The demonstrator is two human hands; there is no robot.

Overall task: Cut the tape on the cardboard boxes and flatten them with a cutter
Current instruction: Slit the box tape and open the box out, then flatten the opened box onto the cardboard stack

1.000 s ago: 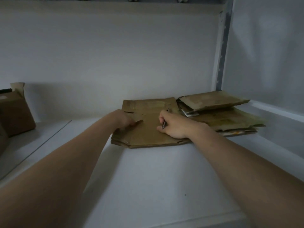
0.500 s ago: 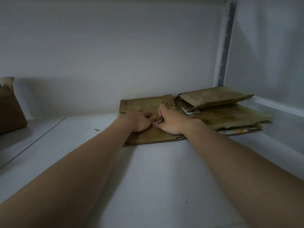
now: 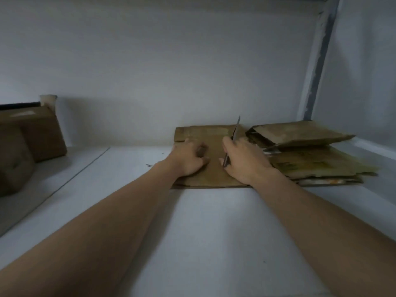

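The flat box (image 3: 214, 174) lies on the white surface with its far edge at the back wall. It is brown and creased. My left hand (image 3: 188, 159) rests on its left part with curled fingers. The cutter (image 3: 234, 136) is slim and grey. My right hand (image 3: 244, 161) grips it over the flat box, upper end pointing up and away. A stack (image 3: 317, 166) of flattened boxes lies just right of the flat box, top piece lifted at its left edge. Far left, well apart, stand a rear box (image 3: 42, 133) and a front box (image 3: 12, 163), both unflattened.
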